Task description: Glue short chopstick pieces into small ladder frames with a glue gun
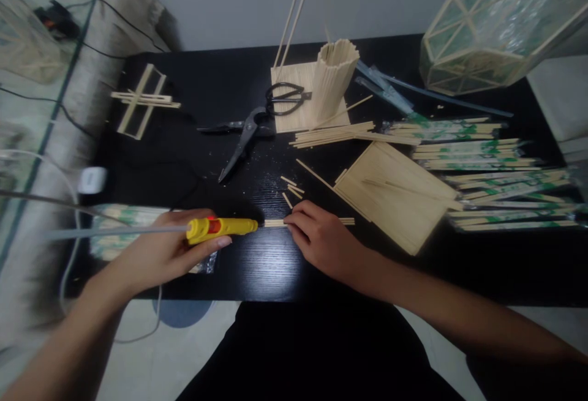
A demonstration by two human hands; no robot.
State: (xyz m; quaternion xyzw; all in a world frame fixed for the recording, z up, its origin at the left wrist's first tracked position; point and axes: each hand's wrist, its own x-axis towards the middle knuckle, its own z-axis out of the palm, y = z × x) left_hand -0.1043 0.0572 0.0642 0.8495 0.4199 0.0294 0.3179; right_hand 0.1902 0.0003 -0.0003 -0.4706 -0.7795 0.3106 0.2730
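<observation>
My left hand (160, 253) is wrapped round a yellow glue gun (220, 228) that lies level, its nozzle pointing right at the end of a thin bamboo stick (274, 222) on the black table (266, 266). My right hand (321, 236) presses that stick down with fingers curled and pinched on it. A few short stick offcuts (291, 188) lie just beyond my fingers. A flat square panel of glued sticks (397, 194) rests to the right of my right hand.
Black shears (252, 128) lie at the table's middle back. Behind them stands a stick-built cup (335, 79) on a small panel. Wrapped chopsticks (496, 174) are piled at right, a stick frame (142, 102) at left, a geometric lantern frame (500, 21) at far right.
</observation>
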